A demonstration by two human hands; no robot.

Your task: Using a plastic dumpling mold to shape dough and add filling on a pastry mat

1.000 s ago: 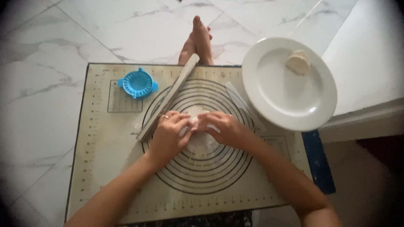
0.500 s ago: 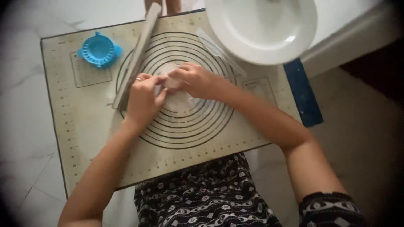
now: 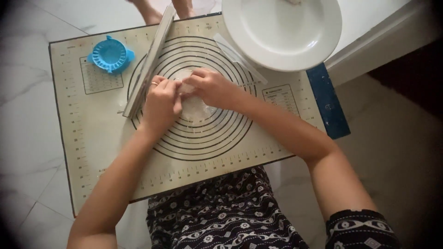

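Observation:
A thin, pale round of dough lies at the centre of the ring markings on a cream baking mat. My left hand and my right hand meet over its upper edge, both pinching a small white lump of dough between the fingertips. A ring shows on my left hand. Most of the lump is hidden by my fingers.
A pale rolling pin lies slanted on the mat just left of my left hand. A blue dumpling press sits at the mat's upper left. A white plate overlaps the upper right corner. Marble floor surrounds the mat; bare feet show at the top.
The view has tilted down toward my lap, so the mat and plate sit higher in the picture. Both hands stay together on the dough at the mat's centre.

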